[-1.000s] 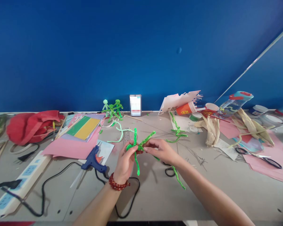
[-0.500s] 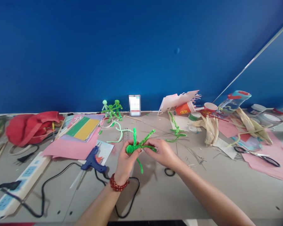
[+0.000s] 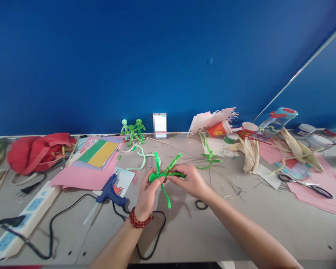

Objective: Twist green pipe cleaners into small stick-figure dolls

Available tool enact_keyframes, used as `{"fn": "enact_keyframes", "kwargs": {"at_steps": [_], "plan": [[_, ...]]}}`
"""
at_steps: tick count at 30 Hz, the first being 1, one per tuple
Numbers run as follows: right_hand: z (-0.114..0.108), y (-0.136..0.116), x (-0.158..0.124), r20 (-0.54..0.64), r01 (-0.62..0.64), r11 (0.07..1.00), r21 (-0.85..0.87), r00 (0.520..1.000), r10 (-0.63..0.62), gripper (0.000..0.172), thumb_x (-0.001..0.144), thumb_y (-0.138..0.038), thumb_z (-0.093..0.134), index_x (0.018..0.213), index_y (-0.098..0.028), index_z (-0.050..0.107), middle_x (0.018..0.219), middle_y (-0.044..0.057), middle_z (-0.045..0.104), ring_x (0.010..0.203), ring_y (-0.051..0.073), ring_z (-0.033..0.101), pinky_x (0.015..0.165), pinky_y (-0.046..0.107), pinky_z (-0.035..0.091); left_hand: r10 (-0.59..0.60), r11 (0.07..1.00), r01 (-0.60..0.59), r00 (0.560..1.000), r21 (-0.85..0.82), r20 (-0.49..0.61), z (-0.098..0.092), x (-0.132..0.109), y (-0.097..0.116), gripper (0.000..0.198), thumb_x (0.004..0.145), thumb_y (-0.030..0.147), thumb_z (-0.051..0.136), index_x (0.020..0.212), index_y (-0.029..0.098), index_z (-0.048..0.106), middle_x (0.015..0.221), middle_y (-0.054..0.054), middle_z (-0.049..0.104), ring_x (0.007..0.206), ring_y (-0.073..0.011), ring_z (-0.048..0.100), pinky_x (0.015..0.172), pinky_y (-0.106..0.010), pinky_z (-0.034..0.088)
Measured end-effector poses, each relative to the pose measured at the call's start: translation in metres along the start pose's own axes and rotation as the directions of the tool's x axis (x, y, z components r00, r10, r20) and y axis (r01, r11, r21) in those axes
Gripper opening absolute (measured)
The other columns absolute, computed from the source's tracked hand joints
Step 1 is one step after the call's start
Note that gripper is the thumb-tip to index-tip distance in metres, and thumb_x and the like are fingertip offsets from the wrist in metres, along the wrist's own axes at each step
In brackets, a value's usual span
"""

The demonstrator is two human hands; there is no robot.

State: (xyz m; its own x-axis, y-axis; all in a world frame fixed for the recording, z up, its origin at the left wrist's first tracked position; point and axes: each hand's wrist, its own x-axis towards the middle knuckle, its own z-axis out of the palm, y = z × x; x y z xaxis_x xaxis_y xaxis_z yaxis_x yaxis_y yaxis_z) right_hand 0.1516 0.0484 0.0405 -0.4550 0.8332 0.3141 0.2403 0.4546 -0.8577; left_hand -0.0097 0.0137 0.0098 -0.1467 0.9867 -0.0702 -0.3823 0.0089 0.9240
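Cluttered grey table, plain blue wall

Hands close together, fingers bent, forearms angled inward.

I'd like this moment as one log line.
Left hand: holding fuzzy green pipe-cleaner figure | Right hand: pinching fuzzy green strand | Lying leftward: blue plastic glue gun

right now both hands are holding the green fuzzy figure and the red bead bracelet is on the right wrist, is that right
Not quite: the head view shows the red bead bracelet on the wrist of the left hand, not the right. Both that hand and the right hand are holding the green fuzzy figure, as you say.
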Motion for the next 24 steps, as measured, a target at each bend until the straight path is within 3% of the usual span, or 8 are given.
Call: {"fn": "enact_keyframes", "kwargs": {"at_steps": [10, 24], "plan": [[-0.0016, -0.003, 0.0013, 0.023, -0.002, 1.0, 0.006, 1.0, 0.002, 0.009, 0.084, -0.016, 0.065, 0.081, -0.02, 0.072, 0.08, 0.0, 0.074, 0.074, 0.015, 0.068, 0.07, 0.022, 0.049, -0.004, 1.0, 0.006, 0.998, -0.031, 0.065, 0.0004, 0.0019, 0.0021, 0.006, 0.071, 0.018, 0.068, 0.075, 0.018, 0.064, 0.07, 0.001, 0.061, 0.069, -0.0135, 0.053, 0.067, -0.026, 0.043], [-0.0025, -0.0063, 0.0014, 0.076, -0.016, 1.0, -0.023, 0.997, 0.018, 0.018, 0.086, -0.014, 0.058, 0.083, -0.024, 0.073, 0.081, -0.002, 0.074, 0.076, 0.014, 0.068, 0.072, 0.022, 0.049, -0.001, 1.0, 0.001, 0.998, 0.006, 0.06, 0.0044, 0.0011, 0.0089, 0.01, 0.07, 0.021, 0.069, 0.067, 0.018, 0.061, 0.064, 0.001, 0.057, 0.065, -0.0139, 0.051, 0.065, -0.027, 0.041]]}}
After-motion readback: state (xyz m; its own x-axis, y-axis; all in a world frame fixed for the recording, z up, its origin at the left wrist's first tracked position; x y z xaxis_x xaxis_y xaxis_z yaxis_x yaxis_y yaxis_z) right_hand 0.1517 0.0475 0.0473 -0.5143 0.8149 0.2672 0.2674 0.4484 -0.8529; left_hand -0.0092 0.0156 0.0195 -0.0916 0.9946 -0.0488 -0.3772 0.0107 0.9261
